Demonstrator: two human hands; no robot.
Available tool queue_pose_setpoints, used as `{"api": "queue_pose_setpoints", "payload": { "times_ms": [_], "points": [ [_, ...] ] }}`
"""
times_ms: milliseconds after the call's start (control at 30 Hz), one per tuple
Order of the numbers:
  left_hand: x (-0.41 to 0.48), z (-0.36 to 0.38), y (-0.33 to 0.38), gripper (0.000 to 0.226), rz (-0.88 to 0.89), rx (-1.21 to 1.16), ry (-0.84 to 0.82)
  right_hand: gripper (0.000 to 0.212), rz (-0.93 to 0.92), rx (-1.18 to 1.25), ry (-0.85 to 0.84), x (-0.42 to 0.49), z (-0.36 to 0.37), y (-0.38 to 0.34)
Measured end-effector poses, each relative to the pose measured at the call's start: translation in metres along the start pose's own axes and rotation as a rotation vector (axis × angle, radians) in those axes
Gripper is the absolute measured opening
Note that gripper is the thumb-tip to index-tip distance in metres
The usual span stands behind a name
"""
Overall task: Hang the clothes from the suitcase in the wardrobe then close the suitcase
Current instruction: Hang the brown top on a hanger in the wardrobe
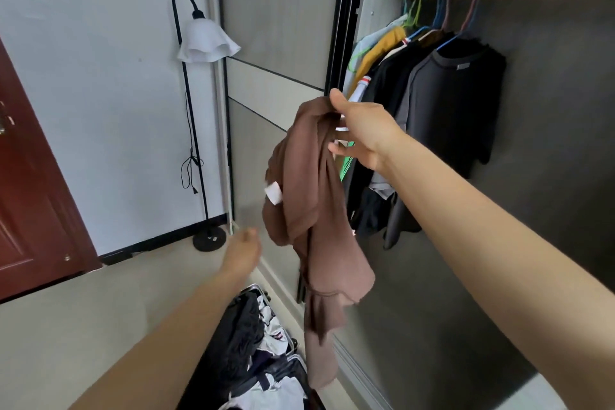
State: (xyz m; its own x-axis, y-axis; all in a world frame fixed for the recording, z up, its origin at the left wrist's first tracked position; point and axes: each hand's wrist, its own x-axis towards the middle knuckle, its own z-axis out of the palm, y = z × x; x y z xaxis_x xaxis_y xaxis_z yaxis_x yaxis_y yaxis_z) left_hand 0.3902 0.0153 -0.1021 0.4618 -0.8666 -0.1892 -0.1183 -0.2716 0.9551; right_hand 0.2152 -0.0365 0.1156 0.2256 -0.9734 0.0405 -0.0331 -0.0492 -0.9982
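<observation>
Your right hand (364, 133) grips the brown garment (309, 210) by its bunched top, fingers curled round it, in front of the wardrobe (565, 160). It hangs limp: soft matte fabric in twisted folds, with a white label showing. Your left hand (244, 248) is blurred, so I cannot tell how its fingers lie.
</observation>
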Motion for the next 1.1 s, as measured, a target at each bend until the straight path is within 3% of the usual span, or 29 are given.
{"api": "queue_pose_setpoints", "payload": {
  "times_ms": [100,167,267,367,500,667,733,867,1000,1100],
  "points": [
    [-0.017,0.025,-0.022,0.039,-0.077,0.31,-0.396,0.024,-0.069,0.115,0.099,0.001,0.012,-0.005],
    [-0.031,0.037,-0.021,0.039,-0.007,0.298,-0.499,0.025,-0.101,0.186,0.14,0.003,0.017,-0.01],
    [-0.037,0.039,-0.006,0.032,0.11,0.266,-0.412,0.019,-0.175,0.161,0.135,0.01,0.017,-0.012],
    [-0.03,0.031,0.03,0.017,0.025,0.038,-0.44,0.017,-0.201,-0.054,-0.034,0.015,0.003,-0.001],
    [-0.022,0.016,0.073,0.026,-0.085,-0.473,-0.416,0.016,-0.002,-0.374,-0.173,0.012,-0.024,0.039],
    [-0.007,0.005,0.08,0.038,-0.253,-0.596,-0.363,0.033,0.222,-0.379,-0.505,-0.01,-0.05,0.103],
    [-0.002,0.003,0.072,0.044,-0.31,-0.578,-0.336,0.034,0.219,-0.39,-0.53,-0.018,-0.053,0.125],
    [-0.003,0.004,0.064,0.043,-0.348,-0.456,-0.37,0.013,0.133,-0.371,-0.25,-0.016,-0.04,0.148],
    [-0.006,-0.012,0.06,0.059,-0.376,-0.238,-0.514,0.021,0.149,-0.004,-0.018,-0.006,-0.036,0.129],
    [-0.011,-0.03,0.058,0.059,-0.339,0.136,-0.509,0.026,0.205,0.075,0.054,-0.001,-0.031,0.116]
  ]
}}
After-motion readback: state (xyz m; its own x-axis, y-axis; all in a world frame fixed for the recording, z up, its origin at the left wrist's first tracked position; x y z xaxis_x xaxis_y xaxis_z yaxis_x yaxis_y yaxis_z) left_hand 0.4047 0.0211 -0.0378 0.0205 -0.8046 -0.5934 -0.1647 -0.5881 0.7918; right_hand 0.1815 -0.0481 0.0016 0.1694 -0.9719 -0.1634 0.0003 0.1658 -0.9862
